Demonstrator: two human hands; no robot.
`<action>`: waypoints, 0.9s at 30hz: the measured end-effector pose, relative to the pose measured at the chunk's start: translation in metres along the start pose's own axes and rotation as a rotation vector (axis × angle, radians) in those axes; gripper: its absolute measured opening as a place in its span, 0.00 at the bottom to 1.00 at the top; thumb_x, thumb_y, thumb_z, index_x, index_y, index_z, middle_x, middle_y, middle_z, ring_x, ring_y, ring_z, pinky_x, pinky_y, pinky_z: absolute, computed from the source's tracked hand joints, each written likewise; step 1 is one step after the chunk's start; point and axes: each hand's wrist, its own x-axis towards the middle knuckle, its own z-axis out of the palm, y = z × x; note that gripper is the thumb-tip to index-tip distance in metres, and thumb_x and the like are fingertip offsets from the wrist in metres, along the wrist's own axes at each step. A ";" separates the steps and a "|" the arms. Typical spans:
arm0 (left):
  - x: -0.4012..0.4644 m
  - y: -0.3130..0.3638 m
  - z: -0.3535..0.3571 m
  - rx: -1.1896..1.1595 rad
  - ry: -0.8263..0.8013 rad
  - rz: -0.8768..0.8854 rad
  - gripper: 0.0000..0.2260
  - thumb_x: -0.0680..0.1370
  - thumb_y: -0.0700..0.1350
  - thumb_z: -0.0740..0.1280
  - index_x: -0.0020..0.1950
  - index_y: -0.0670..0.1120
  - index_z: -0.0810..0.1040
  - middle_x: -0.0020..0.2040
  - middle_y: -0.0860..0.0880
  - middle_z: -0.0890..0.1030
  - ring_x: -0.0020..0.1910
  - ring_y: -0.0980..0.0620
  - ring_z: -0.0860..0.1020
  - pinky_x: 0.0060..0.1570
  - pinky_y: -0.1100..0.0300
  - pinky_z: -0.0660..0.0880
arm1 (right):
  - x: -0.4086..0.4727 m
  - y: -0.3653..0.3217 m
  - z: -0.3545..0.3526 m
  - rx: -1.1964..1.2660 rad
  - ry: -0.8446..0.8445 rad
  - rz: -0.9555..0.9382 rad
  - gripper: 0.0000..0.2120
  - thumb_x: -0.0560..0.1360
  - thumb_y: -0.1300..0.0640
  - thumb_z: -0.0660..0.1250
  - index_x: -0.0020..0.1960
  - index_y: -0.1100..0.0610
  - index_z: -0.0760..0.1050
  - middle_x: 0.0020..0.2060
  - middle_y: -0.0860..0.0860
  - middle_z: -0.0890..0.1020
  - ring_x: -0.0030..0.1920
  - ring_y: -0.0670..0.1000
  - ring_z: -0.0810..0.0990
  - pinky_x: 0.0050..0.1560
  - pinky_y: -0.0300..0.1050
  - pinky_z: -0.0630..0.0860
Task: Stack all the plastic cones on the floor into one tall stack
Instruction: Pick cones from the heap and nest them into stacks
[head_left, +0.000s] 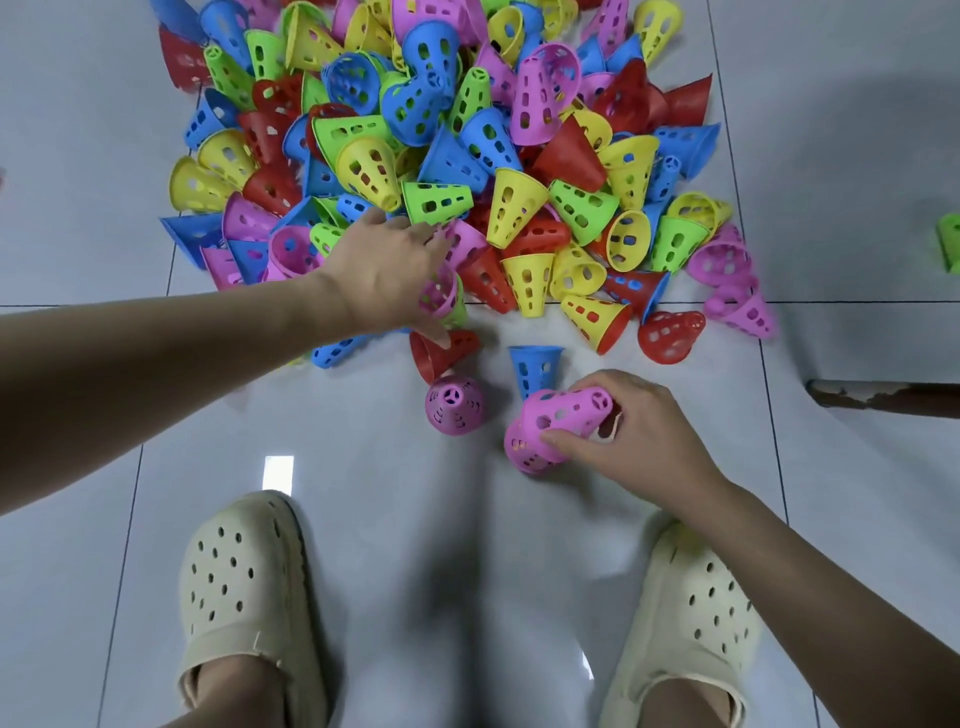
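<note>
Right grip (628, 431) around tilted pink cones (556, 421), tip up-right; left grip (387, 270) around pink-in-green cones (441, 296).

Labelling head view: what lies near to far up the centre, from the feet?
Cream perforated clogs → right hand holding nested pink plastic cones → upright blue perforated cone → big multicoloured cone pile.

A glossy pale tiled floor (467, 597) with dark grout lines fills the frame. Two cream perforated clogs sit at the bottom: one lower left (236, 587), one lower right (691, 618). At the right edge lies a chipped brown strip (883, 397), perhaps a door threshold.
</note>
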 end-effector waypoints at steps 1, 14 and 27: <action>-0.003 0.003 -0.001 0.009 0.000 -0.009 0.41 0.62 0.78 0.65 0.53 0.43 0.73 0.46 0.47 0.77 0.46 0.43 0.77 0.50 0.50 0.71 | -0.005 0.002 0.002 -0.041 -0.015 -0.015 0.21 0.63 0.36 0.76 0.48 0.46 0.77 0.41 0.42 0.79 0.40 0.45 0.78 0.42 0.50 0.78; -0.084 0.056 0.002 -0.983 0.053 -0.297 0.29 0.68 0.53 0.81 0.60 0.48 0.69 0.55 0.48 0.77 0.49 0.49 0.80 0.49 0.51 0.80 | -0.018 0.022 0.049 -0.395 -0.134 -0.105 0.28 0.76 0.35 0.63 0.69 0.51 0.68 0.58 0.49 0.78 0.56 0.55 0.80 0.48 0.51 0.78; -0.096 0.091 0.035 -1.034 0.228 -0.159 0.27 0.69 0.60 0.77 0.65 0.52 0.76 0.58 0.55 0.79 0.54 0.53 0.77 0.52 0.62 0.75 | -0.011 0.033 0.061 -0.310 -0.115 -0.064 0.26 0.72 0.35 0.67 0.68 0.40 0.71 0.56 0.45 0.82 0.55 0.51 0.80 0.49 0.46 0.77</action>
